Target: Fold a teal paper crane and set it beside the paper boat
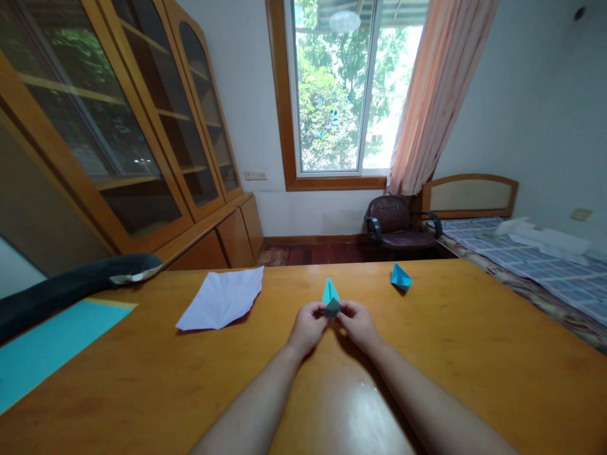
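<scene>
Jointly — left hand [307,327], right hand [360,326] pinch folded teal paper [331,296] — each grip narrow.

Paper you hold [333,306]: no text you can read.
White sheet [222,300], toward the surface's [450,366] far left corner: no lettering legible to you.
Folded blue paper [401,278], by the far edge: no label you can make out.
Teal sheet [57,347], along the left edge: nothing you can read.

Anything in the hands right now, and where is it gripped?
Yes, the small folded teal paper. The left hand and right hand pinch its near end from either side; its pointed far tip is free.
</scene>
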### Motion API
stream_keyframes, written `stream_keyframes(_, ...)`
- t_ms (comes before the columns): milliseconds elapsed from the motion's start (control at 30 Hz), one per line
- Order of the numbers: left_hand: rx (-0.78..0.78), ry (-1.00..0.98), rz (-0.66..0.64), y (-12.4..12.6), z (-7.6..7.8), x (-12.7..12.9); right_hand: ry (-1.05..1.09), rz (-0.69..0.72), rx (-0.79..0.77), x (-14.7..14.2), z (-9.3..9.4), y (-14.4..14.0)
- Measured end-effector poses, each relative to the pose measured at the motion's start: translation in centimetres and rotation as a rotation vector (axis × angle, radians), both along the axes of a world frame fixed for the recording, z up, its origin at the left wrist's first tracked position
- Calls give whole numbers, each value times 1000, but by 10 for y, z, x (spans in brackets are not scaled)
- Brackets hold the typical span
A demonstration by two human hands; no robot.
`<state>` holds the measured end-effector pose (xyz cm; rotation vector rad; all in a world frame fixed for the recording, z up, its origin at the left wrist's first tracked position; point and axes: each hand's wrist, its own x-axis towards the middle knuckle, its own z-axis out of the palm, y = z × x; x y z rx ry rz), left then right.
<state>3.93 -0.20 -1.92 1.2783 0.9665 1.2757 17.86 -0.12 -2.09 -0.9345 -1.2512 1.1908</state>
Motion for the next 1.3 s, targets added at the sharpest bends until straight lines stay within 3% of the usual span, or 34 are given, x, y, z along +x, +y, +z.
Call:
stream_keyframes(300, -83, -83, 12, -2, 6, 0, -23, -7, -91, 3, 3, -2)
stream_keyframes(500, -76, 10, -24, -3, 5, 1, -22, -3, -91, 2, 8, -4)
stream_keyframes(700, -99, -80, 59, -1, 4, 2, 49, -39, -168, 1, 5, -2)
stream_keyframes(1033, -193, -184, 57, -5, 10, 1, 116, -69, -198, 2, 3, -1)
stream_keyframes(1300, -160, -127, 48, -4, 8, -1, 79, -77, -154, 4, -2, 1)
